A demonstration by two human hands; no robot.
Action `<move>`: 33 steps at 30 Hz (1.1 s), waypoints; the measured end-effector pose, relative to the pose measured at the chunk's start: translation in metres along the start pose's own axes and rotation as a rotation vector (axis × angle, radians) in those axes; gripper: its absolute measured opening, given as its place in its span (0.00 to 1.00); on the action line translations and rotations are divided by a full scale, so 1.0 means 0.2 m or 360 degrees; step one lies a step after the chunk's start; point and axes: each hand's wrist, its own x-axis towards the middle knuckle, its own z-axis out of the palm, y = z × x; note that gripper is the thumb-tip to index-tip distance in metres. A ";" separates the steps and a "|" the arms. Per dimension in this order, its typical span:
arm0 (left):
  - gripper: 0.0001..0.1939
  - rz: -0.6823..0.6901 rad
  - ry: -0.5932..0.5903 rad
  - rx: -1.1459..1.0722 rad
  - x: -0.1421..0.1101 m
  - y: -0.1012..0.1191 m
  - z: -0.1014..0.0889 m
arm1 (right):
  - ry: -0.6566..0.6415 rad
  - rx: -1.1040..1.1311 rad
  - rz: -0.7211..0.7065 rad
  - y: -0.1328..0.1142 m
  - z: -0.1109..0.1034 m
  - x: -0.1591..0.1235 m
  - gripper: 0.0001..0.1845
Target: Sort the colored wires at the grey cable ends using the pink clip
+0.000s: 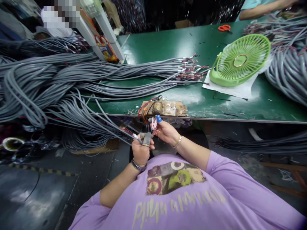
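My left hand (141, 152) is closed around the stripped end of a grey cable (137, 138), with grey covers on its thumb and finger. Thin coloured wires (149, 130) fan out from this end toward my right hand (166, 131). That hand is closed, pinching at the wires; a blue cover sits on one fingertip and something pinkish wraps another. Both hands meet just in front of the bench edge. Right beyond them, a wooden block (174, 108) with red and black leads and an orange part lies at the edge. The exact wire between the right fingertips is too small to make out.
Bundles of grey cables (115, 72) spread over the green bench (148, 54) at left, their bared ends toward the middle. A green fan (240, 60) stands on white paper at right, with orange-handled scissors (224, 28) behind it. A coil of cable (287, 73) lies far right, near another person's arm (261, 10).
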 end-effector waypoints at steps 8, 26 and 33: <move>0.13 -0.0018 -0.0061 0.0037 -0.01 -0.02 -0.02 | -0.0062 0.0089 -0.0011 0.03 -0.01 0.00 0.23; 0.12 -0.0105 0.0017 -0.0134 -0.04 0.06 -0.03 | -0.0150 -0.0271 0.0061 -0.01 -0.05 -0.04 0.17; 0.13 -0.0210 -0.0113 -0.0123 -0.04 0.05 -0.03 | -0.0037 -0.0175 0.0048 0.00 -0.04 0.00 0.18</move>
